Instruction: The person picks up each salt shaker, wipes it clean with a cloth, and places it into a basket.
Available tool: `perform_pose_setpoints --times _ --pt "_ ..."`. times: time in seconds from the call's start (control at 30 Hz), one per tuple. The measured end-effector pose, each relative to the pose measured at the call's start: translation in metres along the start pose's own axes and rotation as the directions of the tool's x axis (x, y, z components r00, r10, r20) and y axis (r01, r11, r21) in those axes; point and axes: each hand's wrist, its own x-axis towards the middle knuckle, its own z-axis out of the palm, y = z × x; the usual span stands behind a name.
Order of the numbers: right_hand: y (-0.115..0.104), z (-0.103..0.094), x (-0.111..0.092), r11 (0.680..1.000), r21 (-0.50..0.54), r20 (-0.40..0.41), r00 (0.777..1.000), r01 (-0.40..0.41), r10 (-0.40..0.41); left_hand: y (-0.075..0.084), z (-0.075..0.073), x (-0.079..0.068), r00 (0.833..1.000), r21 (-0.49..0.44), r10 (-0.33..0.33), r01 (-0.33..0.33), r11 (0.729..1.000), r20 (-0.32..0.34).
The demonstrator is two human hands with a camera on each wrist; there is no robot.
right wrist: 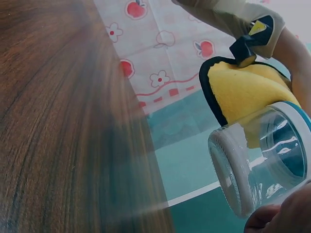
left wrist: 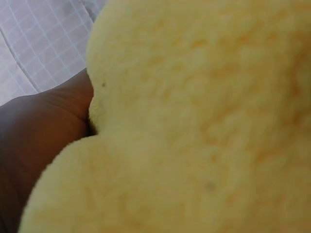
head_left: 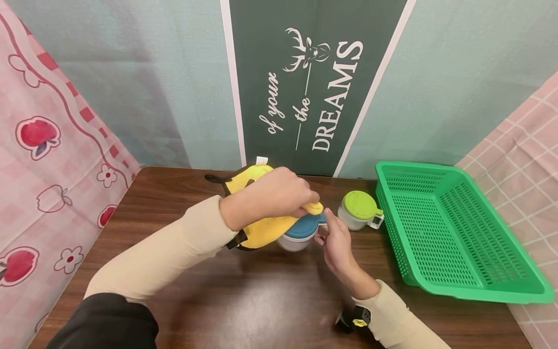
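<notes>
My left hand [head_left: 279,191] grips a yellow cloth [head_left: 272,230] with black edging, its bunched end over a blue lid [head_left: 302,226]. That lid tops a clear jar [right wrist: 257,155] with white contents at its base. My right hand [head_left: 337,242] holds the jar by its side handle, the fingers partly hidden. In the right wrist view, background shows between the jar's base and the tabletop, so the jar is raised. Fuzzy yellow cloth [left wrist: 194,107] fills most of the left wrist view and hides the jar there.
A second jar with a lime-green lid [head_left: 360,205] stands right of my hands, close to a green plastic basket [head_left: 396,242]. The brown wooden table [head_left: 244,310] meets a grey-green curtain [head_left: 174,97] at the back. Patterned pink cloth [head_left: 56,160] hangs at the left.
</notes>
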Motion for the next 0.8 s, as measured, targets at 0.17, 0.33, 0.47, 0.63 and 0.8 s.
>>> perform_pose_setpoints --times 0.17,0.33,0.47,0.63,0.8 --pt "0.000 0.001 0.000 1.000 -0.003 0.007 1.000 -0.003 0.003 -0.008 0.001 0.003 1.000 0.020 -0.020 0.020 1.000 0.000" --pt "0.001 0.000 0.000 1.000 -0.010 0.005 1.000 -0.016 0.016 -0.015 0.003 0.005 0.999 0.031 -0.042 0.041 0.999 0.007" --pt "0.000 0.000 -0.001 1.000 -0.008 0.001 1.000 -0.023 0.023 -0.022 0.006 0.005 0.998 0.028 -0.057 0.057 0.998 -0.002" --pt "0.000 0.001 -0.001 0.999 -0.014 -0.013 0.999 -0.032 0.032 -0.033 0.012 0.003 0.996 0.009 -0.078 0.078 0.997 -0.038" --pt "0.000 0.001 -0.001 0.999 -0.016 -0.030 0.999 -0.032 0.031 -0.044 0.015 -0.002 0.993 -0.021 -0.114 0.113 0.993 -0.029"
